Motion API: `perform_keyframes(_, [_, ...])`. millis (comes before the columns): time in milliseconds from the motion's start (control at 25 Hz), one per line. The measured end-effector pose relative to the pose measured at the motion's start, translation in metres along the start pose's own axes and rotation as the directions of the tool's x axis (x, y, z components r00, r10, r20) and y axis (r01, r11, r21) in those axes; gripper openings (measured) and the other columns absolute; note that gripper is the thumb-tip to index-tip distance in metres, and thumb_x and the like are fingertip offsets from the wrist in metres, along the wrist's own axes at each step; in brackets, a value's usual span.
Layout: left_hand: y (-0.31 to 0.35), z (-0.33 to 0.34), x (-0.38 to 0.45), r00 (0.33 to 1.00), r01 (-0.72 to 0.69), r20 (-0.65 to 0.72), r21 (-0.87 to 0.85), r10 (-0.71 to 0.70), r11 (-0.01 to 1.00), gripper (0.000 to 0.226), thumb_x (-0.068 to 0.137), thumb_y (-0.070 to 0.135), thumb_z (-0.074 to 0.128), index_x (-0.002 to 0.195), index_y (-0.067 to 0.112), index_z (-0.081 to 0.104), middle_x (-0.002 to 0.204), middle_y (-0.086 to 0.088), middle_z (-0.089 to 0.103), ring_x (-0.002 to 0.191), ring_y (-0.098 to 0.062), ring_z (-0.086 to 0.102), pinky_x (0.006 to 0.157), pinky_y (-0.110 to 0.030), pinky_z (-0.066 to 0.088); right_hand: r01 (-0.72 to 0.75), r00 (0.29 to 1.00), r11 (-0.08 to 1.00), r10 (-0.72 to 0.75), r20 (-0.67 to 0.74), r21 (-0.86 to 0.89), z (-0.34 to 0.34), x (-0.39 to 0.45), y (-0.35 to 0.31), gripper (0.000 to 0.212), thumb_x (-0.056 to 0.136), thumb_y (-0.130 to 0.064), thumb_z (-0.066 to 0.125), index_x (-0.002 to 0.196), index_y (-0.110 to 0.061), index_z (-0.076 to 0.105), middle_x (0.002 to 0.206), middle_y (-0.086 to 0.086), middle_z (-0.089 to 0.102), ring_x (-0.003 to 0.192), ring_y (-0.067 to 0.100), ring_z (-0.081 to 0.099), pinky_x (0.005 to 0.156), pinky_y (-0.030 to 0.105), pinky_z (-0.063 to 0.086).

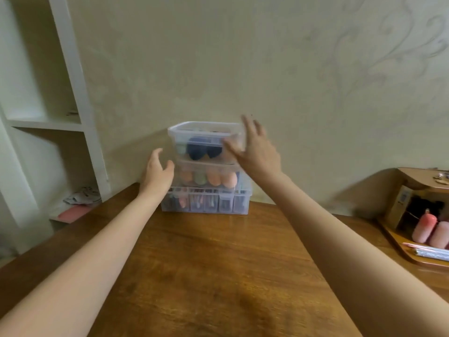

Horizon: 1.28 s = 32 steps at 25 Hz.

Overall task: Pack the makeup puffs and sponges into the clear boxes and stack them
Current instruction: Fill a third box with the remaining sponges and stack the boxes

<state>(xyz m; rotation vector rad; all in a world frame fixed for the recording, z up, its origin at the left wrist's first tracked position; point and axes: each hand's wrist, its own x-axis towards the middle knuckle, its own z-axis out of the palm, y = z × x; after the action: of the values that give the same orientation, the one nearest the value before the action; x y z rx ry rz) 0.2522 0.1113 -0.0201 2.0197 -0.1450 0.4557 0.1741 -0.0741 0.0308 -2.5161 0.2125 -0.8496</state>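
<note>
Mid-frame, three clear stacked boxes point(206, 166) of dark and peach sponges point(213, 178), left hand point(158, 175) and right hand point(255, 149) flanking with fingers spread.

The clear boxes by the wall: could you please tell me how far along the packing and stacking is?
Mostly done: the top clear box and the middle clear box, both holding sponges, sit stacked on a divided organiser. In hand: the right hand touches the top box; the left hand hovers beside the stack. Left: apparently only letting go.
</note>
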Motion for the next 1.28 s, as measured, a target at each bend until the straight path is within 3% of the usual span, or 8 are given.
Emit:
perform_keyframes(40, [-0.017,0.002,0.004,0.993,0.118,0.024,0.005,-0.118,0.993,0.047,0.098,0.024,0.042,0.143,0.017,0.031,0.149,-0.009,0.036,0.134,-0.03,0.037,0.107,-0.042,0.034,-0.108,0.994,0.983,0.109,0.001,0.146,0.007,-0.001,0.016,0.067,0.093,-0.053,0.038,0.148,-0.02,0.02,0.156,0.008,0.021,0.135,0.03,0.038,0.104,0.042,0.036])
perform_keyframes(120, [-0.041,0.012,0.003,0.949,0.299,0.133,-0.081,-0.287,0.951,0.045,0.099,0.029,0.041,0.142,0.019,0.034,0.147,-0.009,0.039,0.131,-0.031,0.04,0.104,-0.042,0.035,-0.314,0.944,0.896,0.258,0.207,0.313,0.03,-0.016,0.047,0.062,0.098,-0.045,0.031,0.149,-0.011,0.019,0.156,0.012,0.023,0.142,0.027,0.028,0.114,0.038,0.025])
perform_keyframes(200, [-0.045,0.027,-0.003,0.923,0.356,0.216,-0.17,-0.317,0.919,0.041,0.099,0.028,0.04,0.14,0.024,0.036,0.145,-0.006,0.04,0.129,-0.03,0.042,0.101,-0.043,0.038,-0.424,0.878,0.807,0.256,0.404,0.41,0.055,-0.033,0.066,0.058,0.1,-0.04,0.029,0.149,-0.011,0.02,0.156,0.01,0.024,0.143,0.026,0.025,0.118,0.04,0.021])
perform_keyframes(280, [-0.038,0.038,-0.004,0.919,0.359,0.24,-0.191,-0.311,0.913,0.039,0.099,0.026,0.04,0.138,0.026,0.037,0.143,-0.006,0.04,0.127,-0.03,0.042,0.1,-0.044,0.04,-0.447,0.865,0.78,0.253,0.433,0.439,0.062,-0.04,0.07,0.054,0.1,-0.041,0.029,0.147,-0.016,0.024,0.154,0.008,0.03,0.141,0.026,0.03,0.116,0.045,0.027])
perform_keyframes(600, [0.011,0.089,-0.055,0.858,0.265,0.486,-0.135,-0.169,0.955,0.045,0.099,0.03,0.041,0.143,0.027,0.03,0.15,-0.005,0.033,0.133,-0.026,0.038,0.105,-0.039,0.039,-0.508,0.856,0.795,0.423,0.297,0.332,-0.017,-0.073,0.119,0.048,0.102,-0.03,0.022,0.135,-0.001,0.042,0.147,0.02,0.037,0.135,0.035,0.034,0.113,0.048,0.029])
perform_keyframes(920, [0.074,0.163,-0.12,0.723,0.17,0.689,-0.106,-0.051,0.98,0.053,0.1,0.034,0.036,0.149,0.029,0.017,0.156,-0.005,0.024,0.141,-0.027,0.028,0.115,-0.047,0.028,-0.651,0.732,0.703,0.681,-0.009,0.286,-0.085,-0.109,0.189,0.043,0.101,-0.019,0.018,0.123,-0.001,0.05,0.134,0.021,0.048,0.126,0.039,0.04,0.107,0.052,0.033])
perform_keyframes(1160, [0.094,0.179,-0.137,0.709,0.065,0.704,-0.006,-0.042,0.998,0.056,0.099,0.033,0.038,0.149,0.028,0.014,0.158,-0.011,0.013,0.144,-0.031,0.02,0.115,-0.046,0.025,-0.664,0.674,0.632,0.737,-0.046,0.4,-0.107,-0.115,0.202,0.043,0.101,-0.023,0.026,0.136,-0.002,0.041,0.146,0.019,0.034,0.133,0.032,0.032,0.11,0.042,0.027])
perform_keyframes(1280, [0.108,0.18,-0.149,0.786,-0.12,0.617,0.206,-0.034,0.971,0.061,0.098,0.036,0.041,0.15,0.027,0.01,0.159,-0.013,-0.003,0.146,-0.038,0.002,0.116,-0.052,0.012,-0.609,0.71,0.688,0.694,-0.114,0.394,-0.109,-0.121,0.204,0.046,0.096,-0.029,0.045,0.135,-0.005,0.04,0.145,0.018,0.03,0.129,0.031,0.038,0.103,0.041,0.037])
